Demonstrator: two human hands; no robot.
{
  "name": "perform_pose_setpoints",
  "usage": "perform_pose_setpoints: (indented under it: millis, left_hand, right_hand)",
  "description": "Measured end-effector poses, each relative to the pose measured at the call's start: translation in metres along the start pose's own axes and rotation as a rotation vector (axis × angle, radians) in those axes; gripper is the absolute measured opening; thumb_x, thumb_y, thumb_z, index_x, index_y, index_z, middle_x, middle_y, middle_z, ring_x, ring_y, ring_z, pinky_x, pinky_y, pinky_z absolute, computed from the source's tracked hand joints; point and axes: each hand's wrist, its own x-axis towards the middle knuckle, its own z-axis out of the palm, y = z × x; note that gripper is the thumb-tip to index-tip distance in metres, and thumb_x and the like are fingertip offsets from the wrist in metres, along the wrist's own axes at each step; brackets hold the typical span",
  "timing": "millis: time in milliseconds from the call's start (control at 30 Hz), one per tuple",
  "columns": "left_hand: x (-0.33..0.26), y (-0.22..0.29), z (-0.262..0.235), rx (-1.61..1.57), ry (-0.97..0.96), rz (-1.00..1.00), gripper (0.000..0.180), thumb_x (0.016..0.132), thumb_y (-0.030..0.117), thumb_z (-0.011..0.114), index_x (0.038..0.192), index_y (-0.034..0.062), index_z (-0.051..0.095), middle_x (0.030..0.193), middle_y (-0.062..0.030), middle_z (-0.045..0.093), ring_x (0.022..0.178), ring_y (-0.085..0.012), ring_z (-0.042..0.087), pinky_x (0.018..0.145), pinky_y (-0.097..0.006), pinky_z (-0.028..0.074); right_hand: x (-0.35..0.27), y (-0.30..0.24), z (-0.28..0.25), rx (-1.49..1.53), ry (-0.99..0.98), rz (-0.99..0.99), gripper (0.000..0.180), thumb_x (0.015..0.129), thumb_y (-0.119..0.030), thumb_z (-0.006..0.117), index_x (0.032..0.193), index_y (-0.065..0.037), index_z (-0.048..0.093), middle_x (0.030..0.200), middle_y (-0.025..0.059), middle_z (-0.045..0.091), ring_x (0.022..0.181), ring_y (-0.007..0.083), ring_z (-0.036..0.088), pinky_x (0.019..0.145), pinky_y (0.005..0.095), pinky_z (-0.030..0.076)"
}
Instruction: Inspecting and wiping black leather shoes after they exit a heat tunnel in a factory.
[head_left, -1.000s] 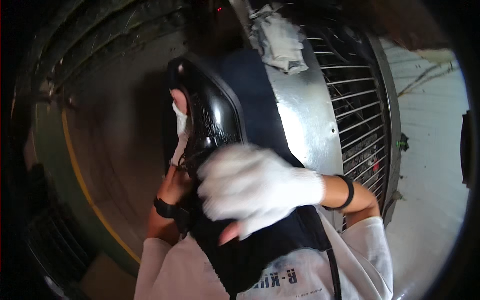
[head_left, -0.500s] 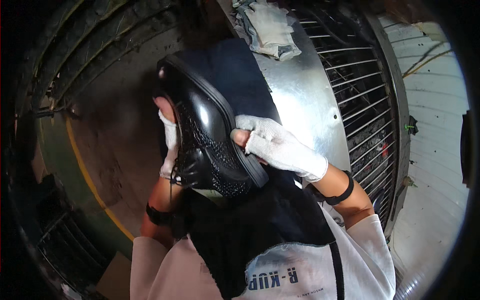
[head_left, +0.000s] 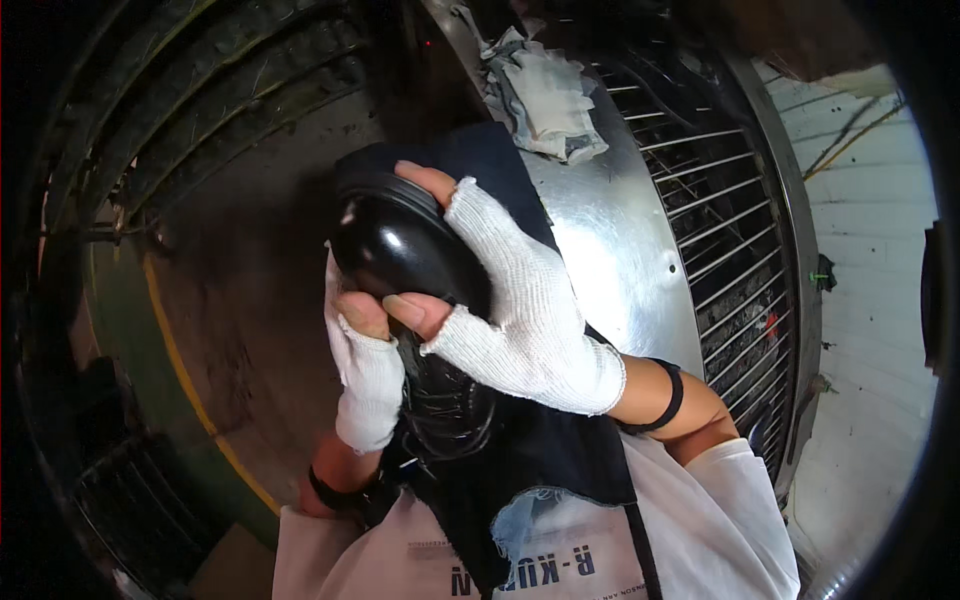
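Left hand (head_left: 368,375) and right hand (head_left: 525,315), in white knit fingerless gloves (head_left: 545,355), clasp a glossy black leather lace-up shoe (head_left: 400,240) between them, thumbs on its upper. Long axis: toe away from body, laces bodyward. Rightward: a silver sheet-metal surface (head_left: 625,260).

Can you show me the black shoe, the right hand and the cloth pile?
Black shoe (head_left: 422,250): head view, on its glossy toe.
Right hand (head_left: 525,312): head view, on its gloved middle.
Cloth pile (head_left: 548,102): head view, on its pale top.
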Motion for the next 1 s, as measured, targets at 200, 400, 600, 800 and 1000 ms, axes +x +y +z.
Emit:
perform_pose_setpoints:
  millis: [200,400,600,800,1000]
  left_hand:
    - [0.003,0.023,-0.025,0.266,-0.056,0.07,0.075,0.109,0.045,0.062,0.159,-0.0068,0.04,0.148,-0.017,0.056,0.135,-0.0248,0.055,0.121,-0.039,0.038]
    - [0.11,0.06,-0.007,0.184,-0.541,0.431,0.071,0.113,0.058,0.037,0.113,-0.0049,0.07,0.121,-0.0157,0.067,0.12,-0.0228,0.06,0.108,-0.032,0.042]
    - [0.092,0.02,0.002,0.003,-0.282,0.091,0.042,0.112,0.038,0.055,0.105,0.0018,0.073,0.103,-0.0032,0.066,0.102,-0.0103,0.058,0.094,-0.026,0.044]
    - [0.029,-0.046,0.015,0.004,0.125,0.188,0.051,0.111,0.039,0.057,0.145,0.0017,0.061,0.128,-0.0074,0.063,0.112,-0.0139,0.055,0.104,-0.029,0.042]
    - [0.075,-0.047,0.01,0.42,0.013,0.467,0.055,0.111,0.033,0.058,0.159,0.0076,0.049,0.152,-0.0186,0.053,0.139,-0.0332,0.051,0.122,-0.039,0.033]
  right_hand:
    - [-0.039,0.049,0.022,0.437,0.086,0.328,0.074,0.102,-0.034,0.069,0.162,-0.004,0.038,0.14,0.0138,0.065,0.131,0.0272,0.064,0.111,0.0345,0.05]
    - [-0.003,0.075,0.009,1.523,-0.241,0.655,0.042,0.112,-0.033,0.055,0.142,-0.004,0.059,0.125,0.0161,0.073,0.107,0.0231,0.077,0.093,0.0364,0.067]
    - [-0.046,0.077,-0.002,1.465,-0.067,0.883,0.051,0.114,-0.039,0.05,0.149,-0.002,0.054,0.135,0.0161,0.07,0.12,0.0248,0.073,0.102,0.0391,0.063]
    - [-0.09,0.067,-0.014,0.637,-0.036,0.805,0.061,0.097,-0.029,0.08,0.147,-0.003,0.056,0.122,0.0015,0.067,0.108,0.01,0.061,0.094,0.0266,0.049]
    - [-0.058,0.092,-0.001,0.616,0.198,0.789,0.047,0.109,-0.032,0.062,0.143,0.0,0.062,0.136,0.0114,0.07,0.122,0.0211,0.067,0.109,0.0382,0.055]
